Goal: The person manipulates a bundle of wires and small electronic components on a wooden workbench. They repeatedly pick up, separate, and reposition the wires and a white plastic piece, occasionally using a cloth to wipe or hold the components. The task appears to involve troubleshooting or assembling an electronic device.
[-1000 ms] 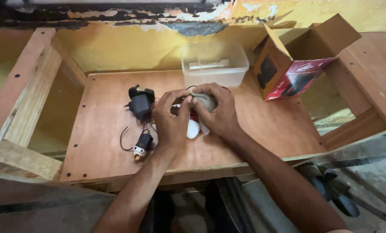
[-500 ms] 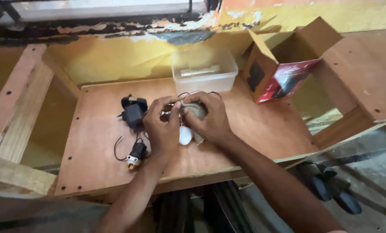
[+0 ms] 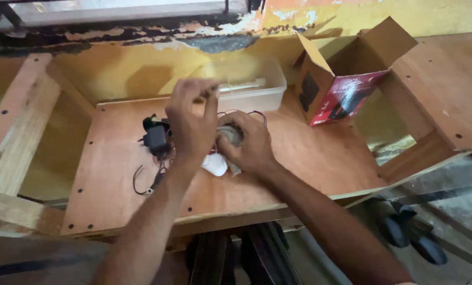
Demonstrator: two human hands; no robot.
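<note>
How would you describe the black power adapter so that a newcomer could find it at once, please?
Start at the flat plywood board framed by wooden beams. On its left part, just left of the raised left hand, lies the black power adapter, a small boxy plug with a thin black cord curling toward the front edge. It is the only black item there; the piece beside it is white.

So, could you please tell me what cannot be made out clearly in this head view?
- Small grey part: mostly covered by the right hand; its kind is unclear.
- Left hand: fingers motion-blurred; whether they hold anything is unclear.
- Clear plastic tub: contents hazy, partly behind the left hand.
- White piece: half hidden under both hands.
- Black wheels: dim, cut off below the board.
</note>
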